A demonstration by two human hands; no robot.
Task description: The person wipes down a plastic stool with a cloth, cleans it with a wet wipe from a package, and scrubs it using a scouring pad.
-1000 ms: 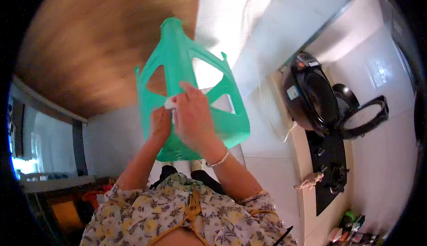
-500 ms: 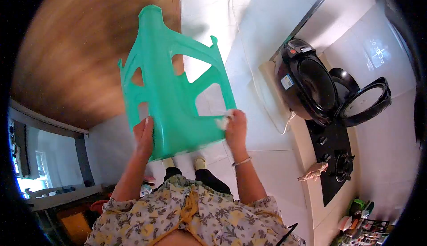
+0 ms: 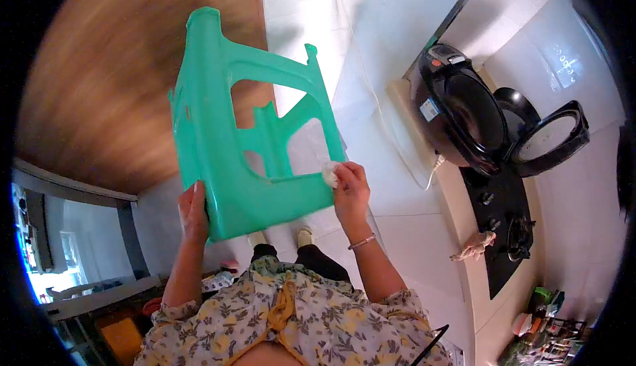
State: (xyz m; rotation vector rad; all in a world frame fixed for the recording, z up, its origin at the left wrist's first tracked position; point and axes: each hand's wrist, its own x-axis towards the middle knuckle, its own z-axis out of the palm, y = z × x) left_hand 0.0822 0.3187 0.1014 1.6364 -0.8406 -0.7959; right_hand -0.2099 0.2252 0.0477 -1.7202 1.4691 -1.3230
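A green plastic stool (image 3: pixel 245 200) is held up in front of me, tilted, with its legs pointing away and its seat end toward my body. My left hand (image 3: pixel 193 212) grips the stool's left edge near the seat. A small crumpled white cloth or tissue (image 3: pixel 330 174) is pinched in my right hand (image 3: pixel 352 194), pressed against the stool's right side near the seat. The underside of the seat is mostly hidden.
At the right, a counter (image 3: pixel 457 240) bears a black cooker with its lid open (image 3: pixel 467 111), a black gas stove (image 3: pixel 507 233) and a pinkish cloth (image 3: pixel 474 245). A white cord (image 3: pixel 378 104) hangs by the wall. A wooden surface (image 3: pixel 112 81) lies at the upper left.
Both hands were together at the stool's middle; they have moved apart to its left and right sides. The stool has shifted left and turned, and the white cloth has moved right with my right hand.
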